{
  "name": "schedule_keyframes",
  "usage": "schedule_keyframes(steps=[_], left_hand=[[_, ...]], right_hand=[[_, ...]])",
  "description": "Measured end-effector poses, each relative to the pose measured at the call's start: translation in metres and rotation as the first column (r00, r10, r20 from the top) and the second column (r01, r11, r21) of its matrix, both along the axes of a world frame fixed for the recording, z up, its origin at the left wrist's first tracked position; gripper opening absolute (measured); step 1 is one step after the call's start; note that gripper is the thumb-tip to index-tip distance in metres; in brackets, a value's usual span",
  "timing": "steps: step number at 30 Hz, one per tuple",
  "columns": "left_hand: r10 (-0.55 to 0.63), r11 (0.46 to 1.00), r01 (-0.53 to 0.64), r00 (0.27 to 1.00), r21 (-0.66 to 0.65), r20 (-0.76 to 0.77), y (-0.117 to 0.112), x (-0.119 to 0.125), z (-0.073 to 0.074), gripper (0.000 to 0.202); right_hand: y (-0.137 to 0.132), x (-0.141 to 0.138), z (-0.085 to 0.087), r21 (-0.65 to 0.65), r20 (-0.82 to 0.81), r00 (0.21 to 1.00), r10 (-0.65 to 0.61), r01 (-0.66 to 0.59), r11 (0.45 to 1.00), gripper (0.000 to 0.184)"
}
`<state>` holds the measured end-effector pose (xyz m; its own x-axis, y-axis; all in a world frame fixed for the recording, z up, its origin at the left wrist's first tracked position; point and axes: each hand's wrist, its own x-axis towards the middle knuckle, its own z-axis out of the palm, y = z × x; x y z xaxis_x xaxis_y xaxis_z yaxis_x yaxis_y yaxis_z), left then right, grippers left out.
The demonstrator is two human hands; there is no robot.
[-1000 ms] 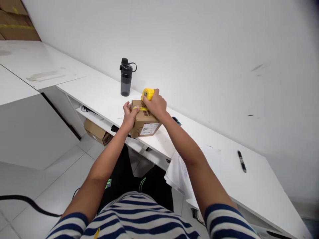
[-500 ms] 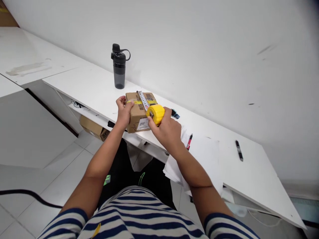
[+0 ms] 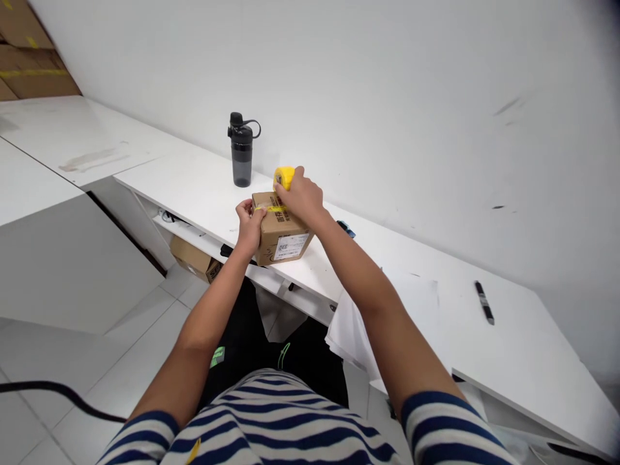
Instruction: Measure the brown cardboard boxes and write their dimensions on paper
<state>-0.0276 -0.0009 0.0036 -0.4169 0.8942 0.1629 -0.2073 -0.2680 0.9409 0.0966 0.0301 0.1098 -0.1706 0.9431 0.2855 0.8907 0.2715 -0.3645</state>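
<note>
A small cardboard box with a white label stands on the white desk. My left hand grips the box's left top edge and pinches the end of a yellow tape there. My right hand is closed round a yellow tape measure at the box's far top edge. The tape runs across the top of the box between both hands.
A dark water bottle stands behind the box by the wall. White papers lie under my right forearm, a black pen farther right. A cardboard box sits under the desk. A black cable crosses the tiled floor.
My right hand carried the tape measure from the box's near right corner back to its far top edge. The left hand stayed on the box's left edge.
</note>
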Motion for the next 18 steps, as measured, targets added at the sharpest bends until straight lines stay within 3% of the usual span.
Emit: schedule_keyframes(steps=[3,6,9,13,15,18], left_hand=[[0.006,1.0,-0.006,1.0,0.006,0.022,-0.002,-0.006,-0.001,0.043],[-0.015,0.999,0.01,0.996,0.045,0.093,-0.009,-0.024,-0.011,0.047],[-0.09,0.993,0.073,0.978,0.095,0.19,-0.022,-0.044,-0.032,0.051],[-0.22,0.971,0.233,0.96,-0.061,0.174,-0.035,-0.046,-0.061,0.07],[-0.188,0.976,0.194,0.98,-0.099,0.063,-0.038,-0.037,-0.065,0.074],[-0.007,1.0,0.008,0.997,0.013,-0.072,-0.044,-0.023,-0.054,0.057]], right_hand=[[0.021,0.001,0.005,-0.036,-0.063,0.998,0.0,-0.003,0.999,0.047],[0.017,0.019,0.008,0.024,-0.206,0.977,0.051,-0.047,0.999,0.05],[-0.001,0.042,0.005,0.055,-0.418,0.879,0.232,-0.23,0.972,0.053],[-0.025,0.055,-0.009,0.016,-0.502,0.757,0.419,-0.476,0.879,0.061],[-0.031,0.054,-0.017,-0.02,-0.441,0.771,0.46,-0.52,0.854,0.065],[-0.035,0.049,-0.027,-0.094,-0.296,0.845,0.445,-0.489,0.867,0.066]])
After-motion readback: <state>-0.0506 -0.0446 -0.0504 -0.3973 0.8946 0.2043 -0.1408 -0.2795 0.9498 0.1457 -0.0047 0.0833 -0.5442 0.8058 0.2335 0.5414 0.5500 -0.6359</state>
